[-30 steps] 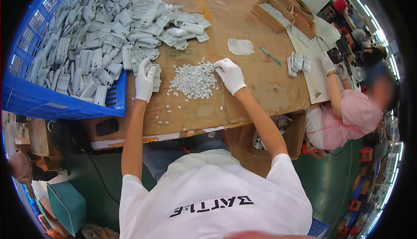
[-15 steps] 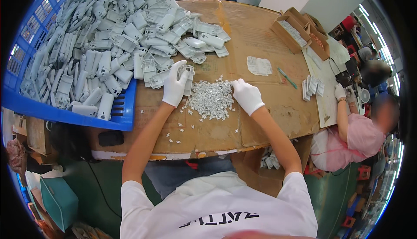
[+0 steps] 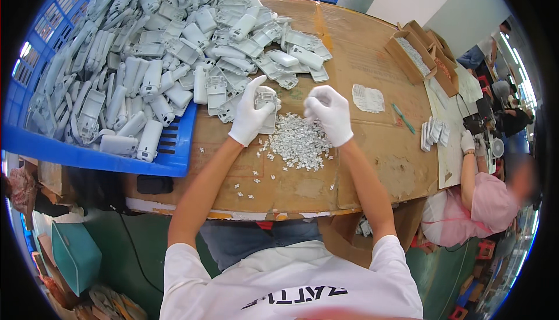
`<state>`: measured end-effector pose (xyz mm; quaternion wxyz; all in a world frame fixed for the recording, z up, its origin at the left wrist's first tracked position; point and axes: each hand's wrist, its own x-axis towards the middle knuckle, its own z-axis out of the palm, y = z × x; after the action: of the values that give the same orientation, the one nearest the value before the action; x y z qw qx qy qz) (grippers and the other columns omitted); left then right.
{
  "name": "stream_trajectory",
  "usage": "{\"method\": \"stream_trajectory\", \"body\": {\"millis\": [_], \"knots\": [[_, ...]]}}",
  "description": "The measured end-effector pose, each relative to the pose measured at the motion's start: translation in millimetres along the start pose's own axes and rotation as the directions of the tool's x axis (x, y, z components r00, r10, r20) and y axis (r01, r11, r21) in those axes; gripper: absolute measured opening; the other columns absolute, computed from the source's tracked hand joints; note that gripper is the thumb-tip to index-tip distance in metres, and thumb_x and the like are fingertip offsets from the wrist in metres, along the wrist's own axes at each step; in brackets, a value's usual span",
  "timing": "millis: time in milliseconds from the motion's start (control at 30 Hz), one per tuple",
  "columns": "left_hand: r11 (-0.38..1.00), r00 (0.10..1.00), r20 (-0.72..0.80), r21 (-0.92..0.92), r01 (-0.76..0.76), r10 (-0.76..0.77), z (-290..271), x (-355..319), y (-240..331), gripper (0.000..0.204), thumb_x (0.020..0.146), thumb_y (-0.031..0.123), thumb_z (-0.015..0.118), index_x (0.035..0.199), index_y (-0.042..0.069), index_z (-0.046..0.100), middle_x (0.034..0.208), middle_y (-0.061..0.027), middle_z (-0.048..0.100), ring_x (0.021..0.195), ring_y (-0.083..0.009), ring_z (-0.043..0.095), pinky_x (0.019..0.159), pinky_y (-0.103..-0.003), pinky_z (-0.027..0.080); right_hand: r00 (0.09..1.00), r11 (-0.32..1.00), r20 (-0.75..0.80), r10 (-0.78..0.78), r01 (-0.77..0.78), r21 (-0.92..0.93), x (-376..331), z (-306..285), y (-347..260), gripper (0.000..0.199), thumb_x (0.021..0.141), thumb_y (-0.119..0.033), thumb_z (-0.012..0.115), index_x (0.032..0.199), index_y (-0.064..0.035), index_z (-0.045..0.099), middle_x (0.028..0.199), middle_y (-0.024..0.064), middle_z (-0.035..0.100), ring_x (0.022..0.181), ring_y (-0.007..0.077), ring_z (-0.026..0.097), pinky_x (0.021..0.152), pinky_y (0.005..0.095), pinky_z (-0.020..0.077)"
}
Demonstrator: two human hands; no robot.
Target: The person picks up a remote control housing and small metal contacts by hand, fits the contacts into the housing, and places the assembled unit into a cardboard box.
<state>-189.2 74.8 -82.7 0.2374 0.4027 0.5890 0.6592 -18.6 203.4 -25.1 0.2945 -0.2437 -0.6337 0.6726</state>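
My gloved left hand (image 3: pixel 250 115) grips a pale plastic housing (image 3: pixel 267 119), its hollow side with moulded details facing up. My gloved right hand (image 3: pixel 332 115) is closed in a pinch at the right far edge of a heap of small shiny parts (image 3: pixel 298 144); whatever is between its fingertips is too small to make out. The heap lies on the cardboard-covered table (image 3: pixel 279 195), with a few loose pieces scattered nearer me. Just beyond my left hand, many similar housings (image 3: pixel 218 90) spill from a large blue crate (image 3: pixel 105 163).
Cardboard boxes (image 3: pixel 407 58) of small parts stand at the far right. Nearer lie a paper slip (image 3: pixel 368 98), a green pen (image 3: pixel 403 118) and several stacked white housings (image 3: pixel 434 132). A co-worker in pink (image 3: pixel 471 209) sits at the right. A black object (image 3: pixel 155 184) lies by the crate.
My right hand has lifted off the heap's right side and drawn its fingers into a pinch. My left hand keeps the housing, its fingers now curled further round it. The whole view has shifted slightly.
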Motion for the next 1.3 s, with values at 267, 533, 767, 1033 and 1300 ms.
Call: {"method": "stream_trajectory", "body": {"millis": [267, 533, 767, 1033, 1300], "knots": [[0.993, 0.998, -0.032, -0.109, 0.048, -0.052, -8.4, 0.9, 6.6, 0.057, 0.094, 0.016, 0.060, 0.146, 0.003, 0.040, 0.122, -0.0135, 0.059, 0.116, -0.0180, 0.056, 0.101, -0.034, 0.043, 0.990, 0.980, 0.116, -0.080, 0.099, -0.170, 11.8, 59.3, 23.0, 0.021, 0.094, -0.002, 0.061, 0.114, -0.0026, 0.067, 0.091, 0.0042, 0.070, 0.073, 0.0074, 0.065, 0.061, 0.0224, 0.0541], [0.994, 0.993, -0.063, 0.057, -0.094, 0.097, -8.8, 1.7, -1.4, 0.053, 0.082, -0.001, 0.063, 0.133, 0.001, 0.046, 0.123, -0.0106, 0.057, 0.113, -0.0188, 0.056, 0.100, -0.031, 0.044, 0.980, 0.958, 0.013, -0.200, 0.198, -0.209, 7.6, 68.4, 24.9, 0.017, 0.090, -0.002, 0.067, 0.107, -0.0011, 0.066, 0.090, 0.0054, 0.071, 0.072, 0.0084, 0.065, 0.063, 0.0237, 0.0539], [0.958, 0.982, -0.162, 0.284, -0.048, 0.097, -6.2, -2.5, 0.5, 0.044, 0.085, 0.010, 0.068, 0.127, 0.005, 0.055, 0.108, -0.0134, 0.067, 0.098, -0.0219, 0.068, 0.086, -0.033, 0.053, 0.691, 0.494, 0.125, -0.712, 0.619, -0.610, 10.5, 78.8, 16.7, 0.016, 0.078, -0.001, 0.074, 0.092, -0.0058, 0.070, 0.092, 0.0078, 0.062, 0.080, 0.0221, 0.063, 0.069, 0.0304, 0.0507], [0.942, 0.978, -0.178, 0.334, -0.045, 0.110, 2.9, -9.0, 16.9, 0.039, 0.086, 0.013, 0.068, 0.123, 0.009, 0.058, 0.104, -0.0164, 0.070, 0.093, -0.0310, 0.071, 0.077, -0.039, 0.056, 0.837, 0.708, -0.002, -0.547, 0.461, -0.535, 16.4, 85.7, 22.3, 0.018, 0.076, 0.002, 0.074, 0.091, -0.0064, 0.070, 0.097, 0.0064, 0.056, 0.082, 0.0169, 0.058, 0.070, 0.0298, 0.0492], [0.918, 0.974, -0.146, 0.381, -0.109, 0.176, 2.6, -14.4, 14.5, 0.040, 0.085, 0.012, 0.070, 0.122, 0.009, 0.056, 0.093, -0.0169, 0.069, 0.079, -0.0307, 0.070, 0.068, -0.039, 0.055, 0.976, 0.957, 0.142, -0.164, 0.193, -0.218, 14.9, 76.4, 9.3, 0.032, 0.091, -0.007, 0.061, 0.121, 0.0026, 0.065, 0.092, 0.0049, 0.070, 0.083, 0.0065, 0.061, 0.075, 0.0246, 0.0502]]}}
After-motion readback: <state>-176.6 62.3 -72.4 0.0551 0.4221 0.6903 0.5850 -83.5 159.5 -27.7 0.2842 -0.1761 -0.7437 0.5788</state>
